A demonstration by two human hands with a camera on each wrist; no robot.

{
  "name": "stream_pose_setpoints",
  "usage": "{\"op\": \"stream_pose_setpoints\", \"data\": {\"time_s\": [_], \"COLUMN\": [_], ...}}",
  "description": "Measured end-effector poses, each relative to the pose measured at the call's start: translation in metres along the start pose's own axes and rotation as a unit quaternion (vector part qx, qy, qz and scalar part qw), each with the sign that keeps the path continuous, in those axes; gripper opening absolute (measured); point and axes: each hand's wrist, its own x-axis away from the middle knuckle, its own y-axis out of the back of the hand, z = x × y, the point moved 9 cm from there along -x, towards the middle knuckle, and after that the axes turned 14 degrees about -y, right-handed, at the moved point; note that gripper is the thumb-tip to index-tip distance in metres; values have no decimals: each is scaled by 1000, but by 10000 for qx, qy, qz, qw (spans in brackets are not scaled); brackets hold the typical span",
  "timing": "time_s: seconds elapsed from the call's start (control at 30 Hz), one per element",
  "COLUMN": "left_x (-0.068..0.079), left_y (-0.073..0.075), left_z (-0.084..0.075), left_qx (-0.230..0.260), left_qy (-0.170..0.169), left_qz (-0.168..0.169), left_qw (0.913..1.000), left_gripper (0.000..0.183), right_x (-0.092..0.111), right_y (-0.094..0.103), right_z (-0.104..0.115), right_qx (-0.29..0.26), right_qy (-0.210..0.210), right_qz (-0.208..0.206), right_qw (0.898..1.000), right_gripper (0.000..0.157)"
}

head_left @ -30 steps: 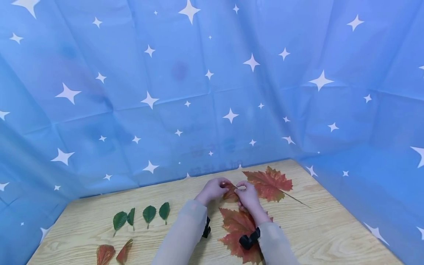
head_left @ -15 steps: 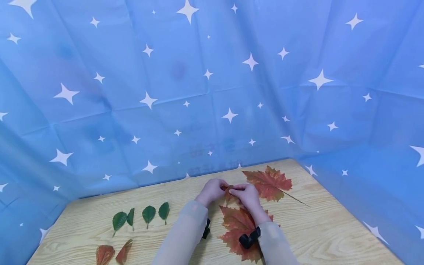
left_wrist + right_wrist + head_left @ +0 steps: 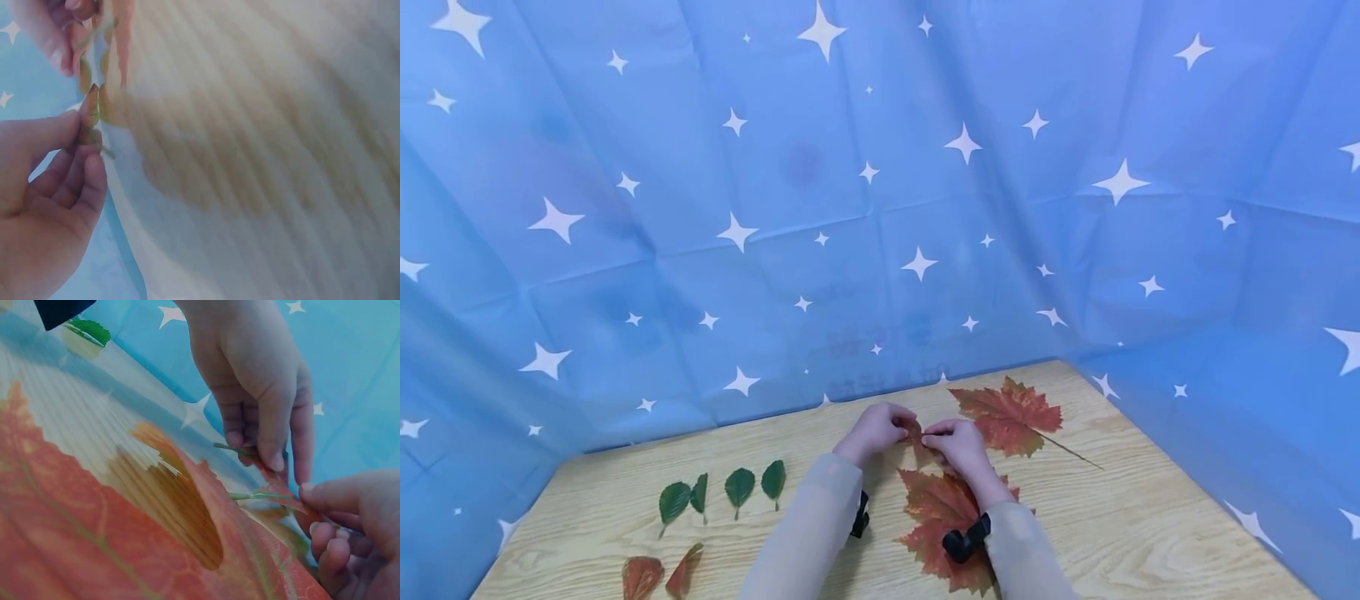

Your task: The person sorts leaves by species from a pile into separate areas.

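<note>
My left hand [image 3: 871,433] and right hand [image 3: 962,450] are close together over the table's far middle. Thumb and finger of each pinch thin red-orange artificial leaf pieces [image 3: 282,499] with short green stems. In the left wrist view, a small pointed orange-green leaf piece [image 3: 90,111] sits in the left fingertips, and a reddish one [image 3: 79,36] is in the right hand at the top left. I cannot tell whether these are one leaf or two. A large red maple leaf [image 3: 925,512] lies under the right wrist, partly hidden by the forearm.
Behind the right hand lies another red-orange maple leaf [image 3: 1007,417] with a long stem. Several small green leaves [image 3: 740,486] lie at left on the wooden table [image 3: 1135,525]. Two small reddish leaves [image 3: 642,577] are at the front left. A starry blue curtain [image 3: 880,208] surrounds the table.
My right fingers have shifted left, closer to the left hand. The leaf that showed broad between the hands now looks narrower and gathered. The leaves on the table stay put.
</note>
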Motion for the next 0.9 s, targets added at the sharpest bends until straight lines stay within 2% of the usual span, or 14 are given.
{"op": "stream_pose_setpoints", "data": {"time_s": [0.17, 0.3, 0.53, 0.7, 0.9], "left_x": [8, 12, 17, 23, 41], "left_y": [4, 12, 35, 46, 64], "left_z": [1, -1, -12, -14, -8], "left_qx": [151, 139, -57, 102, 537], "left_qy": [223, 299, 78, -47, 100], "left_qz": [185, 189, 69, -37, -342], "left_qw": [9995, 9993, 9999, 9999, 9979], "left_gripper": [34, 31, 32, 31, 29], "right_x": [1, 1, 2, 0, 2], "right_y": [-4, -7, -6, -2, -2], "right_z": [3, 2, 0, -3, -1], "right_qx": [87, 59, -56, -13, 48], "right_qy": [107, 76, 107, 63, 155], "right_qz": [60, 233, 547, 455, 361], "right_qw": [9999, 9997, 9984, 9989, 9992], "right_gripper": [17, 20, 30, 29, 26]}}
